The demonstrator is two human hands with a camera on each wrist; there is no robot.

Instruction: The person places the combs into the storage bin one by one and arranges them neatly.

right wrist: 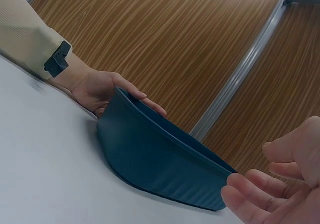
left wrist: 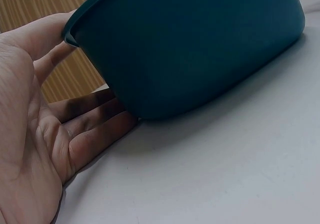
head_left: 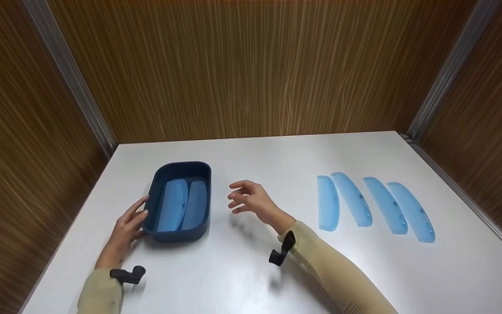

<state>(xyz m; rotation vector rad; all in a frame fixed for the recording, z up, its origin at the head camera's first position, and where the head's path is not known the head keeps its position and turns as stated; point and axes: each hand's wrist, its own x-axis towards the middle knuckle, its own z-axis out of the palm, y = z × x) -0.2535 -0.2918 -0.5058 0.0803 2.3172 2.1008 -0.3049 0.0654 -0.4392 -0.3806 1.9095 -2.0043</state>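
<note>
A dark blue, deep rectangular box with rounded corners stands left of the middle in the head view. In it lie two flat blue comb-shaped pieces, side by side. My left hand touches the box's left side. The left wrist view shows its thumb near the rim and several fairly straight fingers against the lower wall. To the right of the box, my right hand hovers over the table with loosely bent fingers and holds nothing; the right wrist view has its fingers overlapping the box's edge.
Several more translucent blue comb-shaped pieces lie spread in a row on the right of the white table. Wood-grain panels wall in the back and both sides. Metal posts stand at the corners.
</note>
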